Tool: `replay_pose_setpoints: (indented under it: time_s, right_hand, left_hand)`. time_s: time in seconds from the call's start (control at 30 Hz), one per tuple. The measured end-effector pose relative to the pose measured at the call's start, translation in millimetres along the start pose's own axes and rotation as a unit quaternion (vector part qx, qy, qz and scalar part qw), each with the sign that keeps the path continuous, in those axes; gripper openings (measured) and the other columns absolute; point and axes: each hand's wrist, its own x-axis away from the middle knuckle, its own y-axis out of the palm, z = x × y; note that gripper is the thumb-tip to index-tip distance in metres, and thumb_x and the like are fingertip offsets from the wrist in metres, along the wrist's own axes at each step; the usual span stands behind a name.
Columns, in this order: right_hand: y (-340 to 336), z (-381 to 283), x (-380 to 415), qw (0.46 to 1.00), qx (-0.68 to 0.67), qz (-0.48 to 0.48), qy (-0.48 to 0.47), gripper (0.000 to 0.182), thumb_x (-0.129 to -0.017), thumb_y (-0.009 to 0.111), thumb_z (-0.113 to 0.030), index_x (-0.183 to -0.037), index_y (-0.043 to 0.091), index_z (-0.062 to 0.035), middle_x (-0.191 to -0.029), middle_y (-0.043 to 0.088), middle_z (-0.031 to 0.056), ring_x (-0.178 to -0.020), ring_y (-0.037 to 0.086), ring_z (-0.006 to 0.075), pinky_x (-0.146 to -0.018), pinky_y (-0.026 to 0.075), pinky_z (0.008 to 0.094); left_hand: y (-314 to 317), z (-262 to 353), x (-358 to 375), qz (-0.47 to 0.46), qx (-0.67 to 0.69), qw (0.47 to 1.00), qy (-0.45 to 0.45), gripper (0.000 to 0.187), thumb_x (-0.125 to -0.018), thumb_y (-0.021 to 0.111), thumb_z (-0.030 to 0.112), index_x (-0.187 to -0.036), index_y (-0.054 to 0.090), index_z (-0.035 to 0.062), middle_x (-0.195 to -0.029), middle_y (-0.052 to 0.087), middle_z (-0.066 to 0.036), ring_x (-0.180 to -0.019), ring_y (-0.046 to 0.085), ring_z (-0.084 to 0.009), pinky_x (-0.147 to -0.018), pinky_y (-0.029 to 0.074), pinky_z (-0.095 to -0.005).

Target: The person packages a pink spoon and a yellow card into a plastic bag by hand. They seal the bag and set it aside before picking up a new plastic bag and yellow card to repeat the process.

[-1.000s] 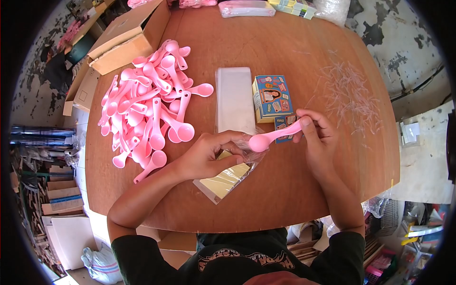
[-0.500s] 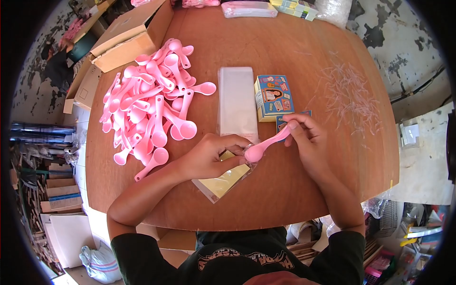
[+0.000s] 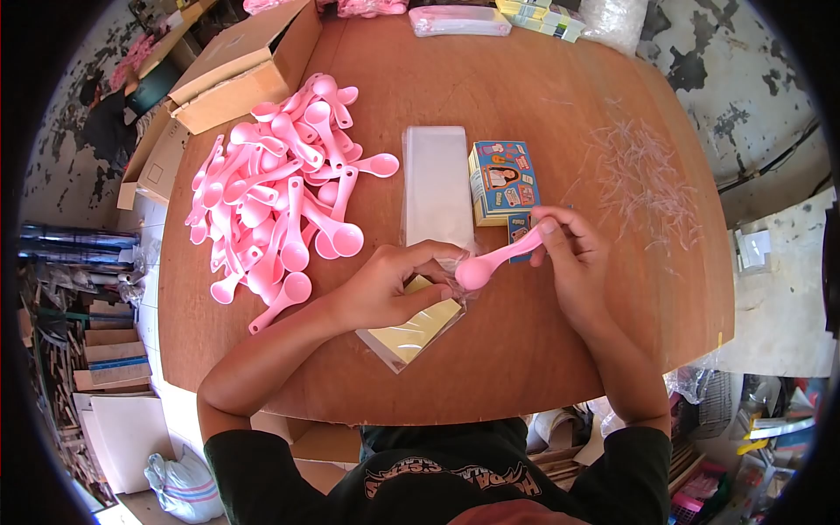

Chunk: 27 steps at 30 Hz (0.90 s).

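Shifting slightly rightward, the pink plastic spoon (image 3: 475, 272) is tilting above the brown wooden counter (image 3: 542, 372), handle pinched in my closed right hand (image 3: 573, 254); my half-curled left hand (image 3: 389, 282) is gripping clear plastic film (image 3: 458, 291) beside its bowl; blue-fronted packs (image 3: 507, 179) are lying beyond.

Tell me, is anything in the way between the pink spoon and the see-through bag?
Nothing that I can see. The right hand holds the pink spoon, its round end right by the see-through bag in the left hand.
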Motion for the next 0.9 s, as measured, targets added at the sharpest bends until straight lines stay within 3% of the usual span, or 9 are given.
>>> replay_pose_setpoints:
  time_s: [0.63, 0.9]
  right_hand:
    - [0.3, 3.9, -4.8, 0.996, 0.01, -0.055, 0.064, 0.017, -0.095, 0.058, -0.015, -0.103, 0.063, -0.0005, -0.081, 0.062, 0.0032, -0.063, 0.056, 0.0066, -0.054, 0.045, 0.0199]
    - [0.4, 4.4, -1.5, 0.999, 0.011, -0.029, 0.035, 0.019, -0.094, 0.059, -0.015, -0.106, 0.063, -0.0005, -0.082, 0.061, 0.0023, -0.064, 0.056, 0.0063, -0.055, 0.045, 0.02]
  left_hand:
    - [1.0, 4.7, 0.3, -0.002, 0.004, 1.0, -0.024, 0.039, -0.084, 0.068, 0.002, -0.121, 0.055, -0.0007, -0.088, 0.072, -0.014, -0.085, 0.07, -0.0152, -0.072, 0.051, -0.0266]
    - [1.7, 5.5, 0.1, 0.005, 0.007, 1.0, -0.024, 0.039, -0.084, 0.067, 0.0, -0.121, 0.054, -0.0004, -0.09, 0.072, -0.013, -0.088, 0.07, -0.0162, -0.076, 0.051, -0.0273]
